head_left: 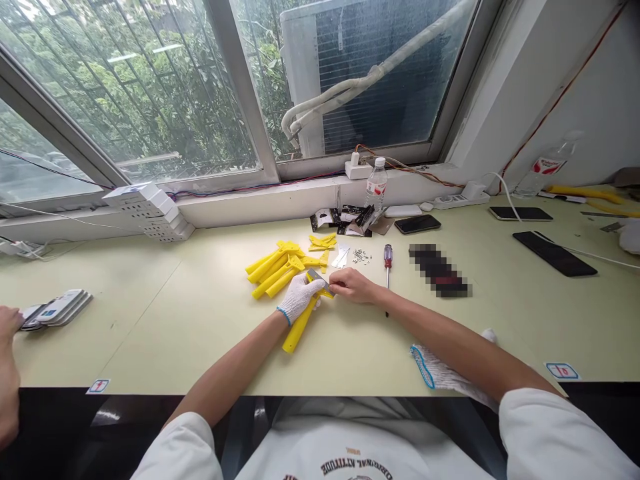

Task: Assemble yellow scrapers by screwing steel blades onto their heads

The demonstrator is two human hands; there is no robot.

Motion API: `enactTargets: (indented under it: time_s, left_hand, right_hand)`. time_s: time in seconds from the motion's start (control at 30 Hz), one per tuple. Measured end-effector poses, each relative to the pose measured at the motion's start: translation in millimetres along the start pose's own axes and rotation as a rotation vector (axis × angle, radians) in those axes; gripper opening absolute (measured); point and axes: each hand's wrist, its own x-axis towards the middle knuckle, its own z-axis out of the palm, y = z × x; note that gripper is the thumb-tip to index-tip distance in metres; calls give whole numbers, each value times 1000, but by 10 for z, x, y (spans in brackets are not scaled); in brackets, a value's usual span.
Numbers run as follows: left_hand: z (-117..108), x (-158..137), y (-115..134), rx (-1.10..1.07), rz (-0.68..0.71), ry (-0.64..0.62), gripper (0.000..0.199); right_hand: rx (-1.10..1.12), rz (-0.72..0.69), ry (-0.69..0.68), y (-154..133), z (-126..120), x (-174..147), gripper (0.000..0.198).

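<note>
My left hand, in a white knitted glove with a blue cuff, is closed around a yellow scraper. Its tubular handle points down toward me, and a grey metal blade shows at its head. At the right side of that head, the bare fingers of my right hand are pinched together; whatever they hold is too small to see. Several yellow scraper handles lie piled just beyond my left hand. Behind my hands are small yellow pieces, thin pale blades and loose small screws or nuts.
A screwdriver lies right of my right hand. An empty glove rests under my right forearm. Black packets, a bottle and phones sit toward the window. Another person's hand touches stacked cards at far left.
</note>
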Motion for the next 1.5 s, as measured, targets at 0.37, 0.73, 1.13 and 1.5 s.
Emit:
enactTargets:
  time_s: [0.37, 0.73, 1.13, 1.5]
  left_hand:
    - [4, -7, 27, 34, -27, -14, 36]
    - [-21, -23, 87, -12, -59, -58, 44]
    - [-54, -115, 278, 9, -36, -190, 39]
    - [-114, -64, 232, 13, -27, -219, 34]
  right_hand:
    - [-63, 86, 107, 12, 6, -9, 20]
    - [-416, 72, 97, 168, 49, 120, 48]
    - [-462, 59, -19, 156, 53, 82, 45]
    - [-426, 3, 26, 211, 59, 62, 36]
